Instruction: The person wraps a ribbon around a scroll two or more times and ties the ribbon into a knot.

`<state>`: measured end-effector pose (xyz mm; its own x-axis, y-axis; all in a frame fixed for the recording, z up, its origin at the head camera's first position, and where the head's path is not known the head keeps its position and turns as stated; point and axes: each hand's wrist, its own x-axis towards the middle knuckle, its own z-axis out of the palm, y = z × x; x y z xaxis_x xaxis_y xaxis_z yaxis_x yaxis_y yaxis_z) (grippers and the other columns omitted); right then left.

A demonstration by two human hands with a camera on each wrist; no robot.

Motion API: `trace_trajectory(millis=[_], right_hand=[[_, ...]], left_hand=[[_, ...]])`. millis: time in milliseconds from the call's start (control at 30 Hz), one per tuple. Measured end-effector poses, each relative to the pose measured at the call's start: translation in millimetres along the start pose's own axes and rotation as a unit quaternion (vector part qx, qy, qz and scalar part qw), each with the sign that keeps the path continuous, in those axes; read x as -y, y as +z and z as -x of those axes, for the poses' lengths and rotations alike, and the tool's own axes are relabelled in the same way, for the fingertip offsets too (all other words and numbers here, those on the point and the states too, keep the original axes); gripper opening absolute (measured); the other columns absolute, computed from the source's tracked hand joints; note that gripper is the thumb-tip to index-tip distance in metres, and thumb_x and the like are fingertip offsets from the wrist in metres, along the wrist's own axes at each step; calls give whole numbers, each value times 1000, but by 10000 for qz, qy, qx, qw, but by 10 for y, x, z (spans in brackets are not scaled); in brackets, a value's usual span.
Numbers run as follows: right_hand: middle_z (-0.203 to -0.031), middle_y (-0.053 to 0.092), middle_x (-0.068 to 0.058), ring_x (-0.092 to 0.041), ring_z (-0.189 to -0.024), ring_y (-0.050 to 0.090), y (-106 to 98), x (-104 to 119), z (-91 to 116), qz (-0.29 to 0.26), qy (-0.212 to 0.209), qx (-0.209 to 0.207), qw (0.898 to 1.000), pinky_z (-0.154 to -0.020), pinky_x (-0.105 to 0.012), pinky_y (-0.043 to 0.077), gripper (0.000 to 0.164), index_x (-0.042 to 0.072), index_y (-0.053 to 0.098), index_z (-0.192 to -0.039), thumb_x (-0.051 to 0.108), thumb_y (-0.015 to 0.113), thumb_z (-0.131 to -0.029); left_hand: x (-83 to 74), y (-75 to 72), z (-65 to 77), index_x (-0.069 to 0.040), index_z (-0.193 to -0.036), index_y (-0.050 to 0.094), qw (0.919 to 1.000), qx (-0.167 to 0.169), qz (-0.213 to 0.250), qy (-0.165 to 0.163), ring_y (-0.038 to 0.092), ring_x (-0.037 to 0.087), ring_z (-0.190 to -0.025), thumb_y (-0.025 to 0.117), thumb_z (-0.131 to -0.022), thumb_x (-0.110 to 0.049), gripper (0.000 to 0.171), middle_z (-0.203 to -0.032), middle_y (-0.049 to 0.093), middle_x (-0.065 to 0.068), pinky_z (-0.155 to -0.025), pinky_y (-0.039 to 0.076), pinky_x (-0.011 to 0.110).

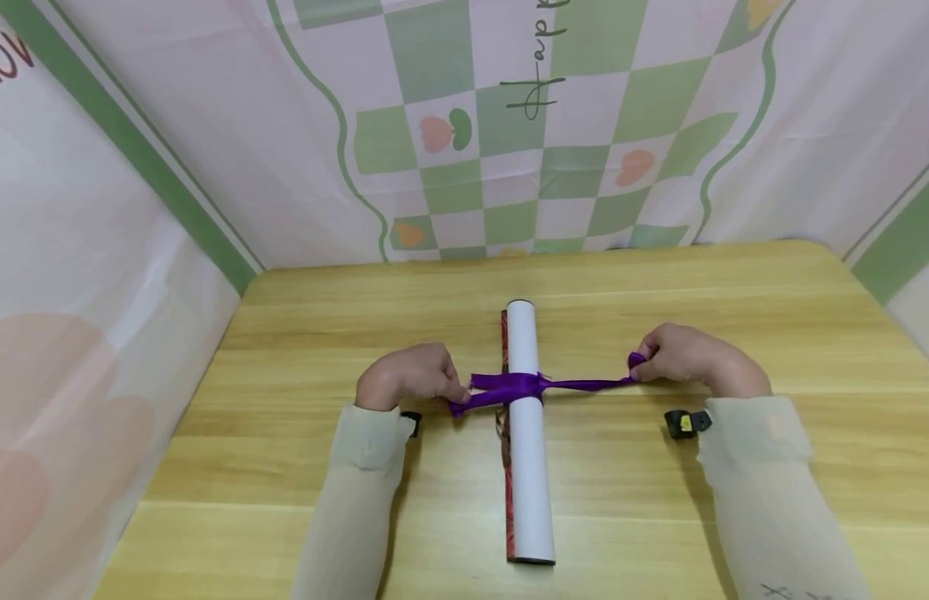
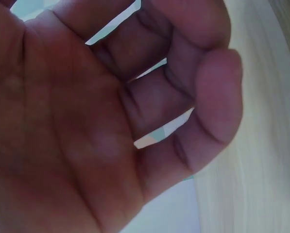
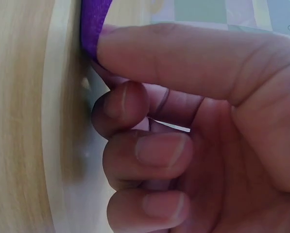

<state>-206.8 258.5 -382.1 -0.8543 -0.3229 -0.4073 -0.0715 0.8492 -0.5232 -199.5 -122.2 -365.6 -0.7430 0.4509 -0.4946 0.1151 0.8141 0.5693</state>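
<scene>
Head view: high, facing forward and down over the wooden table [image 1: 659, 467], taking in both forearms at middling range. Left wrist view: very close under the left hand [image 2: 110, 121], facing its palm. Right wrist view: equally close on the right hand [image 3: 193, 136]. Shared: table surface, purple ribbon [image 3: 93, 24].

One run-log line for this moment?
left hand: pinches purple ribbon | right hand: pinches ribbon end | ribbon: crossed round white paper roll | wooden table

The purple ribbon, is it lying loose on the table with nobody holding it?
No, the purple ribbon is crossed around the white roll, with the left hand and right hand each pinching an end.
</scene>
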Motion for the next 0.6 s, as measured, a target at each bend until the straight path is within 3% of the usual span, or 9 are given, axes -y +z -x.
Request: trace_trajectory(millis=[133, 333, 467, 600], right_hand=[[-74, 54, 2, -17, -72, 47, 8, 5, -11, -32, -63, -8, 10000, -68, -32, 38, 20, 6, 67, -85, 21, 74, -96], [-78, 56, 1, -17, -75, 48, 18, 48, -27, -221, -190, -156, 9995, -68, -32, 38, 21, 5, 67, -92, 25, 73, -98], [-92, 66, -7, -21, -84, 55, 26, 54, -19, -222, -175, -413, 9987, -72, -32, 43, 32, -2, 68, -110, 27, 75, -97], [-110, 67, -19, -29, -97, 61, 2, 23, 10, -72, -100, -849, 9963, -79, -36, 49, 53, -8, 62, -131, 33, 74, -99]], left_hand=[[10, -7, 5, -13, -72, 80, 9999, 7, 72, 122, 34, 9, -60, 75, -97, -25, 28, -59, 45, -9, -57, 29, 24], [40, -1, 8, -8, -78, 69, 9977, 44, 368, 561, 37, 10, -62, 67, -104, -27, 32, -71, 47, -5, -64, 36, 26], [35, 2, 34, -15, -95, 77, 9979, -125, 409, 496, 52, 12, -79, 69, -103, -35, 23, -85, 64, -5, -75, 44, 28], [49, -23, 82, -19, -116, 76, 9966, -589, 440, 372, 63, 18, -104, 67, -104, -40, 26, -112, 73, -2, -93, 52, 37]])
